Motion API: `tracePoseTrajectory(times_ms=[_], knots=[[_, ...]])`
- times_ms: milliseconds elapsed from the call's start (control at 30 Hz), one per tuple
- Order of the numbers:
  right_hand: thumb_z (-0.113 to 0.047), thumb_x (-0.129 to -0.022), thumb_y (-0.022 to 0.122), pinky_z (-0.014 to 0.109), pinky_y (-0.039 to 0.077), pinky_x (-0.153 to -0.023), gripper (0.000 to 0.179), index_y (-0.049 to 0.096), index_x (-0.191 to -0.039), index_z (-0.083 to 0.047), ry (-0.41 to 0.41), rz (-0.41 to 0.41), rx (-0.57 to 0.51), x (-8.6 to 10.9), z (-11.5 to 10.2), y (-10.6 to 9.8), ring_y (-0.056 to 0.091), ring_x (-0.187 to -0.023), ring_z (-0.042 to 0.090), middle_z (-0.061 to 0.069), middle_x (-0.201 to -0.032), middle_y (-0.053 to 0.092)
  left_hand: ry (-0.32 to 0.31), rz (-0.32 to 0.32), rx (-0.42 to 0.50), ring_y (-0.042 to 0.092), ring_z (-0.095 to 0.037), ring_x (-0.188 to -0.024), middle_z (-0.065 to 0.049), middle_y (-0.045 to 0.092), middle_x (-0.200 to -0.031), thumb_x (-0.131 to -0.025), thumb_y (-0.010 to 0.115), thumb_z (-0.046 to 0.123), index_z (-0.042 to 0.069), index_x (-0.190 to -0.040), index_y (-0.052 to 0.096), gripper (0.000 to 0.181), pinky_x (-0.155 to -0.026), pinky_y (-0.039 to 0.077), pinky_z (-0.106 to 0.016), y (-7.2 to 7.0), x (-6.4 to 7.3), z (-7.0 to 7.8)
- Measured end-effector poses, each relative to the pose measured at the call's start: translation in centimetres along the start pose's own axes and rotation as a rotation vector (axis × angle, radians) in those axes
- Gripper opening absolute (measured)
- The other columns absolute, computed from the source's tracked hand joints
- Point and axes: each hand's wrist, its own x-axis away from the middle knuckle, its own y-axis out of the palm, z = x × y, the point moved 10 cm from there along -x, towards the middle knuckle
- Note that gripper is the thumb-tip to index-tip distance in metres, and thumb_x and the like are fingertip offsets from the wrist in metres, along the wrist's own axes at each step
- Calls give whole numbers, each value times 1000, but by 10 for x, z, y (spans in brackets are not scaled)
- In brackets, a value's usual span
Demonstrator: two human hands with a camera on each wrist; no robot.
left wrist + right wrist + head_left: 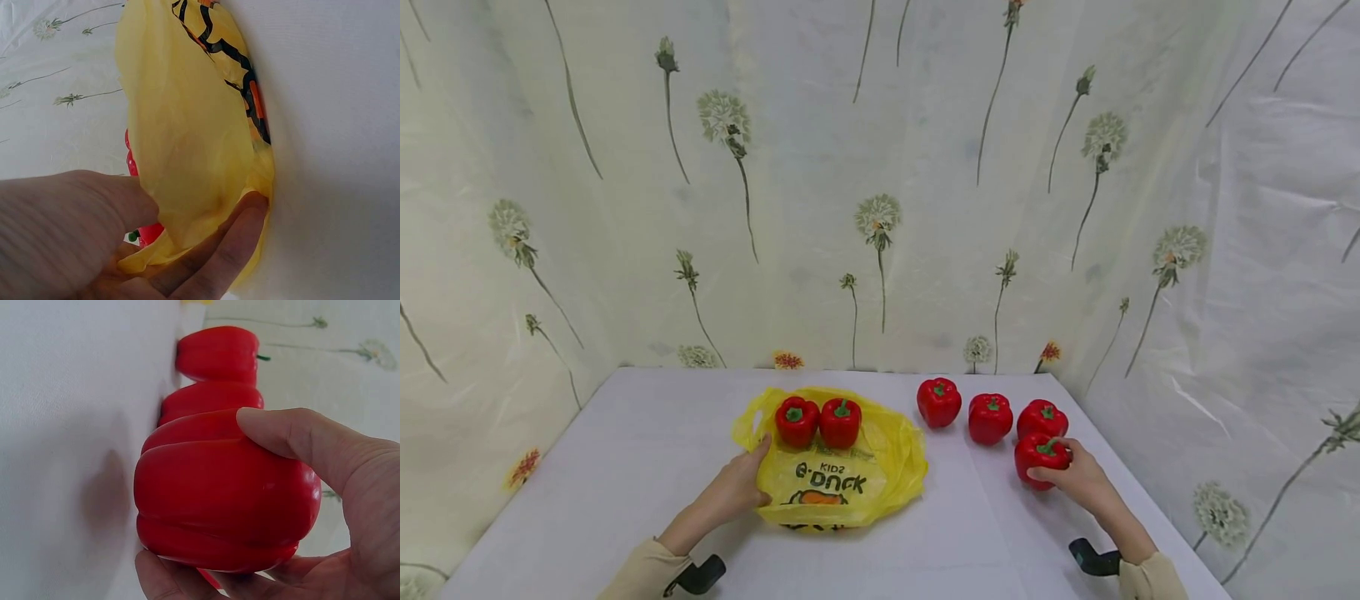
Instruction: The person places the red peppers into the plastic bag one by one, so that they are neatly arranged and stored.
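My right hand [1084, 482] grips a red bell pepper [1036, 460], thumb on one side and fingers on the other. The right wrist view shows this bell pepper [225, 494] close up, on its side relative to that camera. At the left edge of a yellow plastic bag [891, 467], my left hand [735, 483] holds the film between thumb and fingers. In the left wrist view the yellow bag [187, 137] bulges up beside the thumb. Two red bell peppers [797, 422] stand side by side at the bag's far part; whether they are inside it I cannot tell.
Three more red bell peppers [989, 418] stand in a row at the table's back right, the rightmost just behind the held one. The white table [970, 533] ends at a flower-patterned curtain [805, 208] behind and on both sides.
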Motion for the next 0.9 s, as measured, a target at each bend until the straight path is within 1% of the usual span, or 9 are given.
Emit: tracePoseTrajectory(times_ms=[100, 333, 533, 700, 900], knots=[[-38, -77, 79, 56, 50, -88, 105, 16, -146, 9, 9, -3, -6, 0, 0, 1, 30, -126, 53, 37, -140, 30, 0, 0, -5, 56, -38, -112, -30, 47, -140, -66, 82, -4, -10, -145, 32, 94, -87, 51, -48, 0, 0, 0], [-37, -76, 79, 56, 50, -88, 106, 14, -147, 9, 21, -1, -20, 3, -4, 0, 27, -127, 54, 37, -141, 28, -7, -1, -7, 57, -35, -109, -30, 47, -140, -66, 82, -4, -10, -145, 32, 94, -84, 52, -46, 0, -1, -1], [-41, -77, 78, 56, 50, -89, 107, 15, -147, 8, 22, 0, -14, 3, -6, -1, 27, -128, 54, 37, -142, 27, -2, -1, -16, 56, -38, -112, -30, 46, -141, -66, 82, -3, -10, -145, 32, 94, -86, 51, -47, -1, -1, -1], [-43, -76, 78, 55, 51, -88, 108, 15, -148, 8, 12, -4, -21, 4, -10, -1, 26, -128, 53, 37, -142, 27, -7, -4, -11, 57, -34, -107, -31, 46, -141, -66, 82, -4, -10, -145, 32, 94, -83, 52, -45, 1, -2, -1], [-45, -76, 78, 53, 52, -86, 108, 17, -148, 7, -14, -2, -31, 10, -22, 0, 28, -128, 53, 36, -142, 29, -13, -7, -11, 56, -37, -112, -30, 46, -141, -67, 82, -4, -10, -145, 32, 93, -87, 51, -48, 1, -2, -2]])
